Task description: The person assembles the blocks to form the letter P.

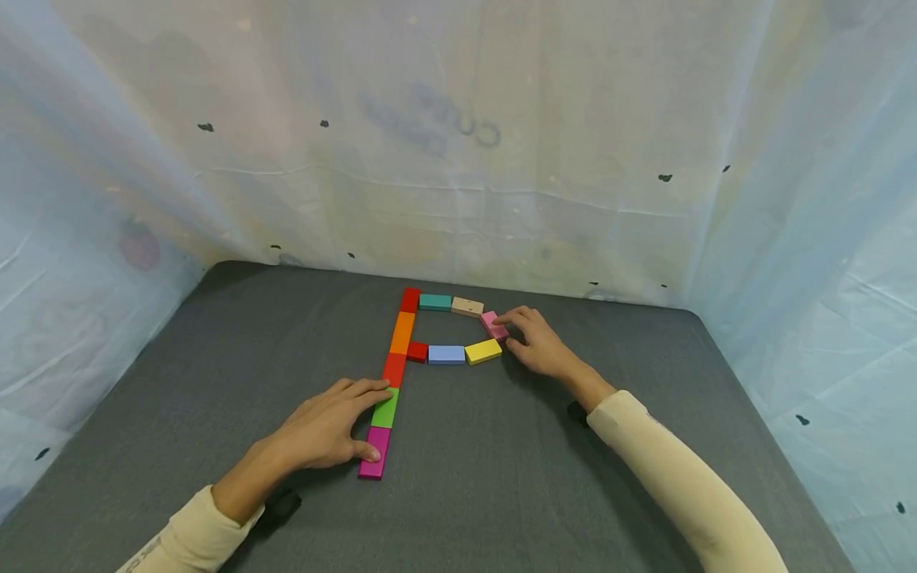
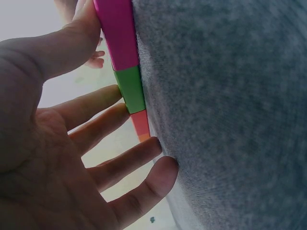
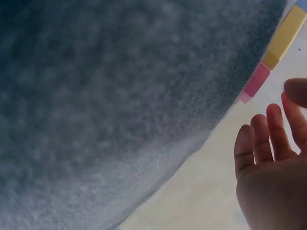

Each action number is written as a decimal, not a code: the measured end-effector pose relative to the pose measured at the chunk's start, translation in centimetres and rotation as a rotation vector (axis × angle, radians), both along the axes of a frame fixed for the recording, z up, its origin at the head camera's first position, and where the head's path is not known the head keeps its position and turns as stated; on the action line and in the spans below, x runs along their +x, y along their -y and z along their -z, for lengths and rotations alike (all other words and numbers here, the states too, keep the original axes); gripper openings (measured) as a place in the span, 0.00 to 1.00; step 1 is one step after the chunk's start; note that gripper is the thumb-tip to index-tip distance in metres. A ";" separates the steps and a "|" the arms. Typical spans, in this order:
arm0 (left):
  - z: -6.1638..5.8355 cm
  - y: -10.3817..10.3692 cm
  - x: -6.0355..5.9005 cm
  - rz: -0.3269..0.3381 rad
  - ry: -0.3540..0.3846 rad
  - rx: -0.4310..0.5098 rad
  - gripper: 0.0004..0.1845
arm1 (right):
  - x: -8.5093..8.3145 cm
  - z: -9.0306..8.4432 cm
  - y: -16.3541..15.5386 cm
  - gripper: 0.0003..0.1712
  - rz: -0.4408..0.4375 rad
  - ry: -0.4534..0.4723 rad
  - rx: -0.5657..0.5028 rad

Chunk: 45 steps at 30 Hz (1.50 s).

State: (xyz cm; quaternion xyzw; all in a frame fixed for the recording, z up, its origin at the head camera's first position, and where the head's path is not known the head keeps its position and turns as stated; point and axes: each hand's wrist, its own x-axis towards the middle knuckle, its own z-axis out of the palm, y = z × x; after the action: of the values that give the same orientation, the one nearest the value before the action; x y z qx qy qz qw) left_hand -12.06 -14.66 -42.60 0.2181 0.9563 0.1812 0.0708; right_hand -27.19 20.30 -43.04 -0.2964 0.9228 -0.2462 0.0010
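Coloured blocks lie end to end on a dark grey cloth. My left hand (image 1: 324, 430), fingers spread, has fingertips over the green block (image 1: 384, 414) and its thumb on the magenta block (image 1: 372, 468). Above these the column runs through a red block (image 1: 394, 368), an orange block (image 1: 402, 333) and another red one. At the loop's right side my right hand (image 1: 542, 348) lays a forefinger on the pink block (image 1: 488, 318), thumb by its lower end. In the right wrist view the fingers are loosely bent, near the pink block (image 3: 256, 80) and yellow block (image 3: 285, 38).
A teal block (image 1: 435, 302) and a wood-coloured block (image 1: 467, 306) form the loop's top. Along its bottom are a short red block (image 1: 418, 352), a light blue block (image 1: 446, 355) and a yellow block (image 1: 483, 352). Pale sheeting (image 1: 458, 223) hangs behind and beside the table.
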 end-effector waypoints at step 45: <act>0.0 -0.3 0.1 -0.003 0.012 -0.013 0.45 | -2.6 -0.1 -0.3 0.27 -0.061 0.059 0.083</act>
State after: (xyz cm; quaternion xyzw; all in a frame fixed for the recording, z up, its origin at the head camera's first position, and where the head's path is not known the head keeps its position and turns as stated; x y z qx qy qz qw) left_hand -11.99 -14.37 -42.55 0.2154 0.9573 0.1764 0.0776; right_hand -29.81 20.63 -42.95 -0.3165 0.9224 -0.2161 0.0478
